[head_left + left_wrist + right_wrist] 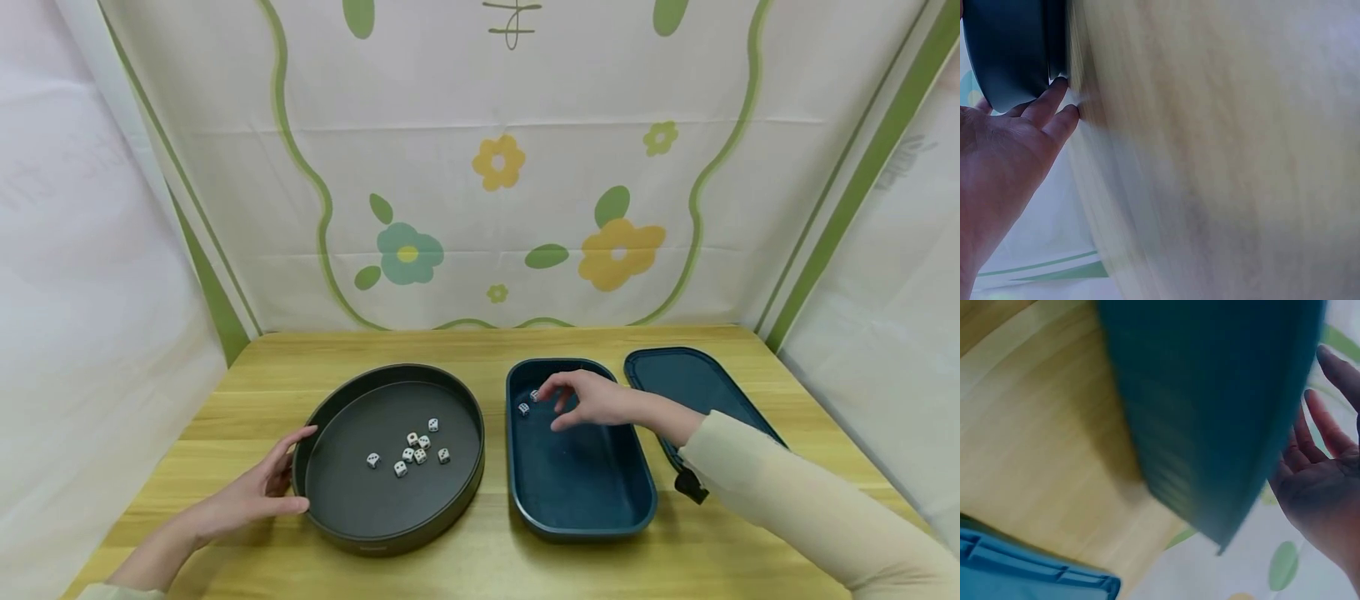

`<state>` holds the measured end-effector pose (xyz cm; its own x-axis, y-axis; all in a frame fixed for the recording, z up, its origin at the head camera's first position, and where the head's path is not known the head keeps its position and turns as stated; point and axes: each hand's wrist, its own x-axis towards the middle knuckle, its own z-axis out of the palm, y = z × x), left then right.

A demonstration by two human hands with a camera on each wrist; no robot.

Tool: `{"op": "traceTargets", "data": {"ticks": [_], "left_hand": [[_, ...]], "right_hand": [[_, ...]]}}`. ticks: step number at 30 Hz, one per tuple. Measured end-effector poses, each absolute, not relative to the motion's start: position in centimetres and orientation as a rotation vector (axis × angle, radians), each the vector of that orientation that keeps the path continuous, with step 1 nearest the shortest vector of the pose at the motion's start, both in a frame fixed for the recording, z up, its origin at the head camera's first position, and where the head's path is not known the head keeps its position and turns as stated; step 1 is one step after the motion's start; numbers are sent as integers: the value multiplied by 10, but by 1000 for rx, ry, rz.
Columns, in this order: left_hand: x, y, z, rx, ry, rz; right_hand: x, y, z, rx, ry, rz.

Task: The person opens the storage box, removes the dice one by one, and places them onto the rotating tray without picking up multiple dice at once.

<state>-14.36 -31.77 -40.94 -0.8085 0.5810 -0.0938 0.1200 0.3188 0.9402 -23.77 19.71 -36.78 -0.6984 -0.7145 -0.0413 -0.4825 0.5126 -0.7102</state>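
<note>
A round dark pan (352,521) stands on the left, with several white dice (420,456) scattered inside. My left hand (243,492) touches its outer left wall, thumb and fingers spread along the side; some fingers are partly hidden. To the right is a dark blue rectangular box (581,500). Over it hovers my right hand (592,397), fingers loosely bent, thumb apart, nothing visible between them. Near its fingertips, one die (535,395) lies in the box's far left part, and another die (523,409) sits just beside it. In the right wrist view the box wall (1210,412) hides part of that hand.
A blue lid (686,379) lies right of the box, partly under the right forearm. A small black piece (691,486) is at its near edge. All stand on a wooden table (495,575), with a flowered white cloth (450,100) behind and at the sides.
</note>
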Motion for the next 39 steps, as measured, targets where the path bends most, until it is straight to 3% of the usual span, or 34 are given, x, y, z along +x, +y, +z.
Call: {"op": "traceTargets", "data": {"ticks": [13, 39], "left_hand": [[-144, -316, -410, 612, 2180, 1482], [-146, -312, -410, 631, 2220, 1472]], "right_hand": [[-263, 196, -396, -939, 2474, -906], [-266, 195, -412, -903, 2477, -949]]}}
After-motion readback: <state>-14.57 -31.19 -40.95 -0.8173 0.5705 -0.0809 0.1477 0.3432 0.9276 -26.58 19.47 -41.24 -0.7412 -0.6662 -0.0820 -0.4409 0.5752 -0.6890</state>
